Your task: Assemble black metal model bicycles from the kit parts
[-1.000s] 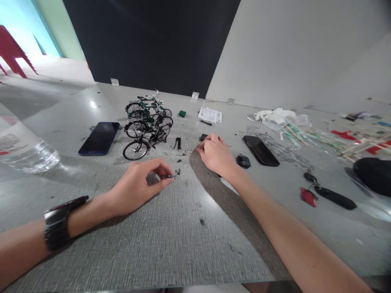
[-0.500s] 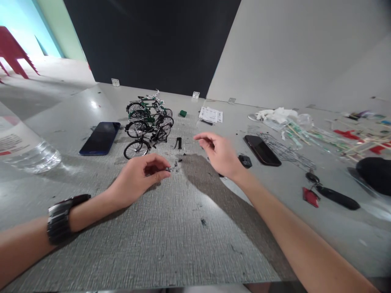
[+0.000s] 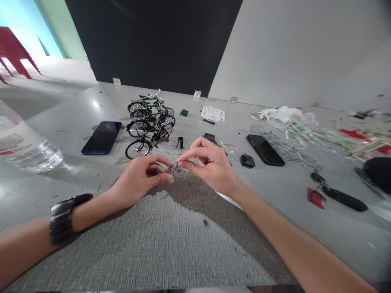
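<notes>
My left hand [image 3: 143, 175] rests on the table, thumb and fingers pinching one end of a small grey metal part [image 3: 172, 168]. From the right, my right hand [image 3: 210, 162] pinches the other end of that part between thumb and forefinger. Its exact kind is too small to make out. Just beyond my left hand stand several miniature bicycles [image 3: 139, 149], black and green, side by side. A small black clip-like piece [image 3: 180, 142] lies past the fingertips. A tiny dark piece [image 3: 205, 223] lies on the table nearer to me.
A blue phone [image 3: 102, 138] and a water bottle [image 3: 36, 150] are on the left. To the right are a black block [image 3: 247, 160], another phone [image 3: 265, 149], keys [image 3: 339, 195] and plastic wrappers [image 3: 296, 126]. Paper slips [image 3: 212, 114] and a green piece [image 3: 184, 112] sit farther back.
My right hand has come left and down to my left hand, and its fingers now close on the small metal part. My left hand stays almost in place, still pinching it.
</notes>
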`<state>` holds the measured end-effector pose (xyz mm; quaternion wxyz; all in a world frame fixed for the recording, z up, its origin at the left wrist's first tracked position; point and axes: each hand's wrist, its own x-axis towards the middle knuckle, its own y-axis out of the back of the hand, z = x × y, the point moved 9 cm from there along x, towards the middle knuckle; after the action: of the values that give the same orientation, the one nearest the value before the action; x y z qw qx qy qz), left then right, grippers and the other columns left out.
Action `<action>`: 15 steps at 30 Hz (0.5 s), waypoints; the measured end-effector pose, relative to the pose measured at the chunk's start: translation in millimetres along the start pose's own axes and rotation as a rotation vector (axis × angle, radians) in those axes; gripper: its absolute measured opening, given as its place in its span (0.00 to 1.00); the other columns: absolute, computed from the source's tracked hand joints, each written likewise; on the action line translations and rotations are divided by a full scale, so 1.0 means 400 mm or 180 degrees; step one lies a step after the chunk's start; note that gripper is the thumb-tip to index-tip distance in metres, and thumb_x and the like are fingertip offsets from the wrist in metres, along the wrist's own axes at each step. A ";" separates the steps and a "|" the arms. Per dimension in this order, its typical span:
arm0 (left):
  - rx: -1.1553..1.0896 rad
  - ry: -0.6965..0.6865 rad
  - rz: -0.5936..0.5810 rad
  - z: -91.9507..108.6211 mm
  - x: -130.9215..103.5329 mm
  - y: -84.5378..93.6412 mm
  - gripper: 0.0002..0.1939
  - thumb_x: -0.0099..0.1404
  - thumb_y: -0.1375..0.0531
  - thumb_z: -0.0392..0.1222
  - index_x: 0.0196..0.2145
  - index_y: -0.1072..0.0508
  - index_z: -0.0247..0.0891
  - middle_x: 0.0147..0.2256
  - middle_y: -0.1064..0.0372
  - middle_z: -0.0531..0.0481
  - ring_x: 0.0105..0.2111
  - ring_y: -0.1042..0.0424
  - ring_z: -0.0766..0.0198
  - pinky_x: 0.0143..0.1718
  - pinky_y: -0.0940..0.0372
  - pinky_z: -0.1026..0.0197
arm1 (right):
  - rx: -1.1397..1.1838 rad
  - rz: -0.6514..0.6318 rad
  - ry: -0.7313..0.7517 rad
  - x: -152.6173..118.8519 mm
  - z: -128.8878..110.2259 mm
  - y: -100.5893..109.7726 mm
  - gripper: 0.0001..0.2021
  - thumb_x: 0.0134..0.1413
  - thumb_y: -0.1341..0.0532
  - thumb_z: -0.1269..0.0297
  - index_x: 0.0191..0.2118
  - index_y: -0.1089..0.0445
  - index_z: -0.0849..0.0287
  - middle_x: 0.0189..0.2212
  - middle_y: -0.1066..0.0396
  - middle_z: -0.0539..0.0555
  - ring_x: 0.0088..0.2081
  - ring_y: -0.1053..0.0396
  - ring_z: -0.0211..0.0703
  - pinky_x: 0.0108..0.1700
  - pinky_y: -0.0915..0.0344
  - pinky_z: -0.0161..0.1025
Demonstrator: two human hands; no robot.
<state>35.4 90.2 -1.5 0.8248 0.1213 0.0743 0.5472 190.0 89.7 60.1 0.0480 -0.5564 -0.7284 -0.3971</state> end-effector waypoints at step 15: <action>0.0103 -0.0177 0.0187 0.014 0.001 0.014 0.09 0.65 0.34 0.41 0.42 0.24 0.39 0.30 0.19 0.52 0.30 0.22 0.64 0.31 0.30 0.65 | 0.0265 -0.0132 -0.0854 -0.009 0.044 -0.020 0.06 0.56 0.30 0.58 0.34 0.18 0.54 0.27 0.22 0.51 0.26 0.35 0.36 0.27 0.43 0.37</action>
<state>31.9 91.9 5.6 0.8080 0.1519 0.0566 0.5664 191.3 97.5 42.2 -0.0349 -0.5869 -0.7554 -0.2894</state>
